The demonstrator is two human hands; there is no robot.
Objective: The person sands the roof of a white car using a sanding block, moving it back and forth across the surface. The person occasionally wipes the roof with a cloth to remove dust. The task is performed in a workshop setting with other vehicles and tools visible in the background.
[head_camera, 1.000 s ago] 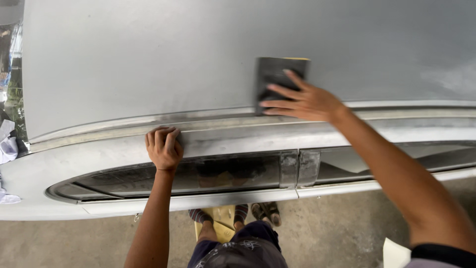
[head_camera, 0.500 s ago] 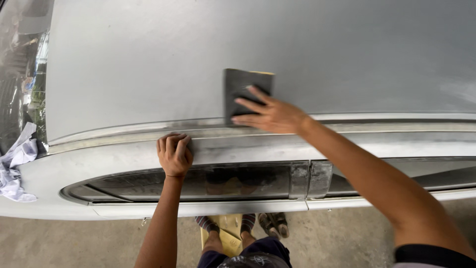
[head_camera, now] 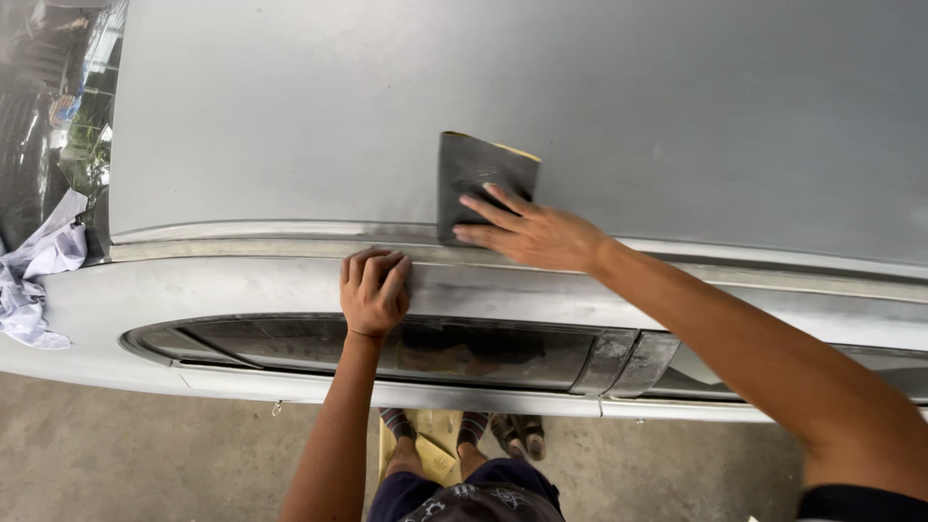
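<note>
We look down from above on the grey roof panel (head_camera: pixel 580 106) of a car, which fills the upper two thirds of the frame. Our right hand (head_camera: pixel 532 232) lies flat near the centre of the picture, fingers spread and extended, pressing a dark sheet of sandpaper (head_camera: pixel 478 174) against the panel. The sheet sits just above centre, its lower edge reaching the roof gutter (head_camera: pixel 242 232), and its upper right corner is curled up, showing a yellowish backing. The fingertips (head_camera: pixel 474 203) rest on the lower part of the sheet; the hand does not clasp it, only holds it down under the open palm and fingers. The right forearm runs from the hand down to the lower right corner of the frame.

Our left hand (head_camera: pixel 372 290) is just below and to the left of the right one, close to it but not touching. It is curled, fingers bent over the edge of the bare, dull metal strip above the side window (head_camera: pixel 387 348); it grips the car body itself and holds no loose thing. Its forearm drops straight to the bottom edge.

Below the hands the dark window glass stretches across the frame, with a door pillar (head_camera: pixel 623 358) to the right of centre. At the far left a crumpled white cloth (head_camera: pixel 39 280) lies on the car beside the windscreen (head_camera: pixel 48 106). At the bottom, our feet in sandals (head_camera: pixel 517 435) stand on the concrete floor (head_camera: pixel 145 454).
</note>
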